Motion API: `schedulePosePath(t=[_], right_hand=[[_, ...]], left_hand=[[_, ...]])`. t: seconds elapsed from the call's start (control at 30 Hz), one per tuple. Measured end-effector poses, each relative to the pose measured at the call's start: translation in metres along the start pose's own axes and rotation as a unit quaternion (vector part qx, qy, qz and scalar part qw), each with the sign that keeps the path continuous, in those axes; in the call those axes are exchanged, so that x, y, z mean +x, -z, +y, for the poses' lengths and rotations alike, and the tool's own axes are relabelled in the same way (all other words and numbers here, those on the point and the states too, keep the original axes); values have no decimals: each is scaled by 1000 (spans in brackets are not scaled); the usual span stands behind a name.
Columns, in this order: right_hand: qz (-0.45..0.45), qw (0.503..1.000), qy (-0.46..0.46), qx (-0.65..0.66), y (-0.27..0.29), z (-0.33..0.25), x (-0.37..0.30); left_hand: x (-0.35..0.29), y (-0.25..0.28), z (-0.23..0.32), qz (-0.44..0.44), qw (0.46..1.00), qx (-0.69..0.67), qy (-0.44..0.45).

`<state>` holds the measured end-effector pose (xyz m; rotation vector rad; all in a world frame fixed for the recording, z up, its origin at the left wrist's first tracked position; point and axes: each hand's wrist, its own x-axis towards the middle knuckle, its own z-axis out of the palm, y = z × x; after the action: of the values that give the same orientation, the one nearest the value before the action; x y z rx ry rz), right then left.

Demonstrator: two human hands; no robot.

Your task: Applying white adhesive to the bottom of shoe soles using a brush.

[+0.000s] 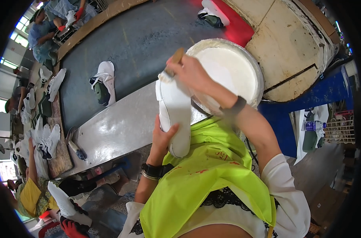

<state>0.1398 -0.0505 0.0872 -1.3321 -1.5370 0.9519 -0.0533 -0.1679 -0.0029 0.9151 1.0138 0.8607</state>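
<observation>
Lime apron [228, 170] nearest cam, red marks on it. L hand [162, 135] grips white shoe [175, 115], bottom up, above metal counter's [109, 131] near edge; R hand [192, 75] holds brush [176, 58] at shoe's far end, tub [255, 63] close R. Wide gap L to another shoe [105, 85].

That neon lime-yellow apron [204, 170] with the red markings is seriously loud from where I'm standing. The wearer's sleeve [289, 188] is plain white, and the lace trim [224, 197] is black. The held shoe [175, 119] shows a white sole, the brush [177, 55] has a tan handle, and the liquid [230, 75] is creamy white. Conveyor belt [148, 43]: slate grey. Nearer sneaker [110, 85] on it: white, dark green inside.
</observation>
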Motion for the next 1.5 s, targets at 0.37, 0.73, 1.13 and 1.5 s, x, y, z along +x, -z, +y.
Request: schedulePosePath(t=[0.37, 0.73, 1.13, 1.5], right_hand=[[190, 974, -123, -12, 1, 19, -94], [259, 957, -62, 119, 74, 14, -100], [293, 925, -167, 177, 111, 39, -71], [268, 950, -94, 134, 103, -21, -77]], left_hand=[[10, 11, 25, -8, 999, -21, 49], [267, -9, 163, -100, 989, 63, 85], [496, -132, 67, 23, 866, 500, -11], [266, 156, 119, 192, 428, 881, -62]])
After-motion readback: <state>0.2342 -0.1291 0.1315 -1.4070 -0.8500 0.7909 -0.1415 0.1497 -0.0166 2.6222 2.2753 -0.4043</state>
